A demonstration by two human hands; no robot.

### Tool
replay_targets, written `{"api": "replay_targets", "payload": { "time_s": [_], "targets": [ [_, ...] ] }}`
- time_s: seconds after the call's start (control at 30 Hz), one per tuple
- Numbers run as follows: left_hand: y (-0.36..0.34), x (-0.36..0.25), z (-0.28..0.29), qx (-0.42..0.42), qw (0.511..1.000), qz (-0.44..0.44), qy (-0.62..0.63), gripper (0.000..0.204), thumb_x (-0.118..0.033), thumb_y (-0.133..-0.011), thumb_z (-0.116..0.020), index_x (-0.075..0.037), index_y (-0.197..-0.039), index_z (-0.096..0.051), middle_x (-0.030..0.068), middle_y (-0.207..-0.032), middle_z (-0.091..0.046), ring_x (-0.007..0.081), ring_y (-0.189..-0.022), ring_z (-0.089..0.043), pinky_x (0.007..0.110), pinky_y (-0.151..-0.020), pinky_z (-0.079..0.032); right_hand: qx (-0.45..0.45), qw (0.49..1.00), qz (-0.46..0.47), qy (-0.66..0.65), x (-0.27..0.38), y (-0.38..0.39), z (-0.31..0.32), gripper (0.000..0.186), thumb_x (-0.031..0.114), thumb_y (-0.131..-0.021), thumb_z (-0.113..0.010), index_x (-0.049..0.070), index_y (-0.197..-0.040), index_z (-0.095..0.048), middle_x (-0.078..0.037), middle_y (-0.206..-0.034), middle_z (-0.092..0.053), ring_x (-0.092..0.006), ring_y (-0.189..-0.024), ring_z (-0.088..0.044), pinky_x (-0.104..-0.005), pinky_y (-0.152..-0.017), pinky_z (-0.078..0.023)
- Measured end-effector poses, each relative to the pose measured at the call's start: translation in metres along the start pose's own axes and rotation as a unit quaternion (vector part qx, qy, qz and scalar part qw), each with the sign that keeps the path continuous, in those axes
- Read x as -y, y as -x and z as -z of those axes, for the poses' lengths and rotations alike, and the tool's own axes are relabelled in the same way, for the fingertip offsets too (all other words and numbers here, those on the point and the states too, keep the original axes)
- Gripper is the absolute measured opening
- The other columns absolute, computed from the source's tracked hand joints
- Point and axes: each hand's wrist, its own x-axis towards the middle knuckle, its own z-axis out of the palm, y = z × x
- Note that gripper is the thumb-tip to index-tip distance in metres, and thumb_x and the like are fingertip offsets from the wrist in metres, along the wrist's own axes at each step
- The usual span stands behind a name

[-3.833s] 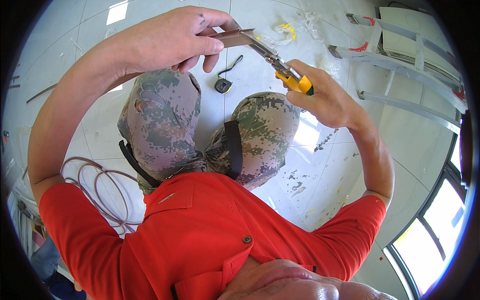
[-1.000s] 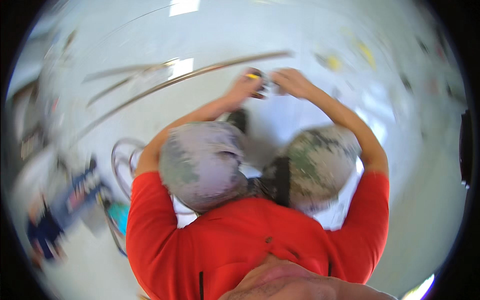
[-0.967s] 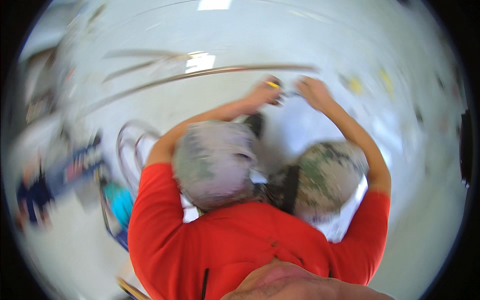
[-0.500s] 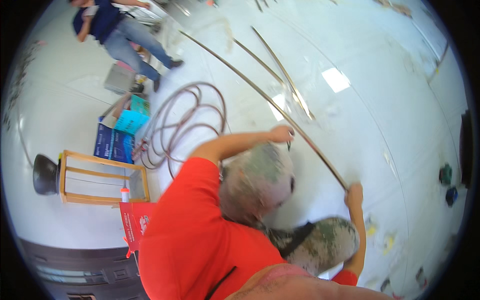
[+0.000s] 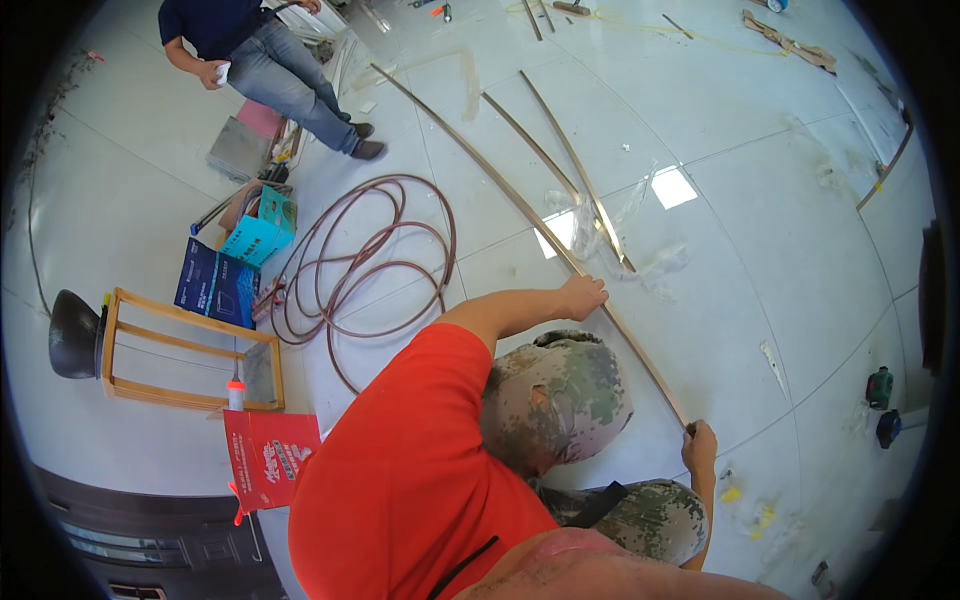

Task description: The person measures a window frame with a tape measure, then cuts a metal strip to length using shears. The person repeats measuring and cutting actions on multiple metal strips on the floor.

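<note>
Evidently gripped a long, thin strip [image 5: 530,212] with the fingers of both hands: right hand [image 5: 701,447] at four o'clock by its end, left hand [image 5: 582,297] at three o'clock.

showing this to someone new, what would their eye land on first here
Most likely the bright red shirt filling the lower middle, then the long bronze-coloured strip slanting from the upper left to the right hand, with the left hand on it partway along. After that, probably the loose coil of brown hose left of centre, and the co-worker in jeans at the upper left.
</note>
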Motion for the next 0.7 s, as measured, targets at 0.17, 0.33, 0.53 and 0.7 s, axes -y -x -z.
{"api": "replay_targets", "payload": {
  "time_s": [0.17,0.33,0.53,0.7],
  "targets": [
    [-0.009,-0.014,-0.008,-0.033,0.998,-0.044,0.01,0.014,-0.019,-0.083,-0.072,-0.011,-0.094,-0.076,0.0133,-0.103,-0.072,0.0337,-0.096,-0.071,0.051,-0.075,-0.057,0.028,0.998,-0.027,-0.047,0.006,0.047,0.028,0.015,0.005,-0.088,-0.075,0.003,-0.102,-0.069,-0.021,-0.101,-0.072,-0.0415,-0.098,-0.069,-0.0501,-0.086,-0.054],
    [-0.025,-0.018,-0.008,-0.011,0.996,-0.062,-0.062,0.012,-0.021,-0.082,-0.071,-0.014,-0.087,-0.078,0.0123,-0.093,-0.076,0.0337,-0.097,-0.073,0.05,-0.075,-0.058,-0.129,0.989,-0.006,0.067,0.025,0.063,0.029,0.031,0.001,-0.089,-0.072,0.0,-0.119,-0.067,-0.025,-0.119,-0.067,-0.0443,-0.111,-0.064,-0.0509,-0.099,-0.05],
    [-0.096,0.009,-0.019,-0.054,0.993,-0.099,-0.044,0.017,-0.017,-0.075,-0.074,-0.011,-0.091,-0.075,0.015,-0.097,-0.071,0.0359,-0.1,-0.068,0.052,-0.09,-0.052,-0.442,0.889,-0.043,-0.108,-0.048,0.13,-0.036,0.052,0.004,-0.095,-0.071,0.0,-0.146,-0.057,-0.022,-0.143,-0.061,-0.0382,-0.132,-0.058,-0.0483,-0.114,-0.046],
    [-0.089,0.044,-0.018,0.051,0.988,-0.131,-0.057,0.03,-0.031,-0.094,-0.068,-0.002,-0.091,-0.075,0.021,-0.088,-0.073,0.0387,-0.079,-0.071,0.052,-0.076,-0.056,-0.387,0.801,-0.451,-0.073,-0.009,0.176,-0.033,0.057,0.026,-0.098,-0.071,-0.003,-0.142,-0.053,-0.026,-0.137,-0.058,-0.0409,-0.131,-0.054,-0.0504,-0.108,-0.048]
  ]
}}
